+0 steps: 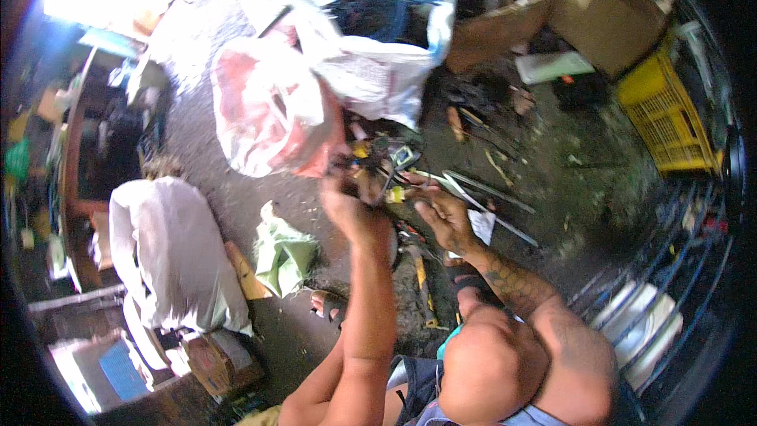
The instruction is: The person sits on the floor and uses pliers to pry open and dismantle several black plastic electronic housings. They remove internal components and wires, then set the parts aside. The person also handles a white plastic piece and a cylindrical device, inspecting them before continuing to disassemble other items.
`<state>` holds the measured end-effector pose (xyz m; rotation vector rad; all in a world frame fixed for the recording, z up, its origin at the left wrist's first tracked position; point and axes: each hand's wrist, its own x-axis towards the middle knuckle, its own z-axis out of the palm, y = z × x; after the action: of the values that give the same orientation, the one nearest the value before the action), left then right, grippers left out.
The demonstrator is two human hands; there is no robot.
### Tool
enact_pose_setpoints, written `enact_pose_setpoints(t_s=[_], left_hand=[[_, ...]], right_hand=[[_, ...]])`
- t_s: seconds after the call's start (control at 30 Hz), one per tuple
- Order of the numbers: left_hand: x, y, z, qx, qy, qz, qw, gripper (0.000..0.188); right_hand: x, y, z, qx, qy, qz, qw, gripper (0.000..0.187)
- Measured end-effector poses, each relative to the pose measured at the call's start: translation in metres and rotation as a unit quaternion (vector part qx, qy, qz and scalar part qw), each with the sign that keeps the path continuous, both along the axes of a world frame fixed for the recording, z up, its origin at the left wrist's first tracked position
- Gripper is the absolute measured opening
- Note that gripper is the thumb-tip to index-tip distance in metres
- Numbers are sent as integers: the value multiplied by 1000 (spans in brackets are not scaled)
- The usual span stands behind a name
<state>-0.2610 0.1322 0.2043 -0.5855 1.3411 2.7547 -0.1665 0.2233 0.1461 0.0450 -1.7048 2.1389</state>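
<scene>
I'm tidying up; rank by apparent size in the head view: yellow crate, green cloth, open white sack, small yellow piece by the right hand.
Largest to smallest:
1. Open white sack
2. Yellow crate
3. Green cloth
4. Small yellow piece

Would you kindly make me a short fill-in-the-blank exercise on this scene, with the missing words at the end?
1. The small bright piece between the left hand and the right hand is ____.
2. Tattoos mark the forearm of the ____ hand.
3. Of the two hands, the pink sack lies nearer the ____ one.
4. The crumpled sheet on the floor is pale ____.

Missing words: yellow; right; left; green.
</scene>
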Motion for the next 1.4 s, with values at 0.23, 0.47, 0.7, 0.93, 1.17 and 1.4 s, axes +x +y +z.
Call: enact_pose_setpoints(t_s=[0.23, 0.47, 0.7, 0.93, 1.17, 1.4], left_hand=[[-230, 1, 66, -351, 304, 39, 885, 33], [-404, 88, 49, -897, 346, 35, 273, 40], [-202, 99, 49, -719, 482, -147, 478, 64], [-87, 66, 91, -559, 551, -114, 609, 31], [37, 54, -42, -399, 142, -445, 789, 72], [78, -6, -121, -322, -37, -343, 882, 97]], right_hand=[[26, 17, -50, -146, -164, 7, 975, 19], [55, 63, -118, 54, -313, -130, 939, 21], [18, 331, -146, 79, -391, -479, 782, 49], [14, 385, -178, -41, -375, -500, 780, 32], [91, 154, -111, 70, -419, -245, 871, 41], [90, 26, -94, 251, -394, -13, 884, 40]])
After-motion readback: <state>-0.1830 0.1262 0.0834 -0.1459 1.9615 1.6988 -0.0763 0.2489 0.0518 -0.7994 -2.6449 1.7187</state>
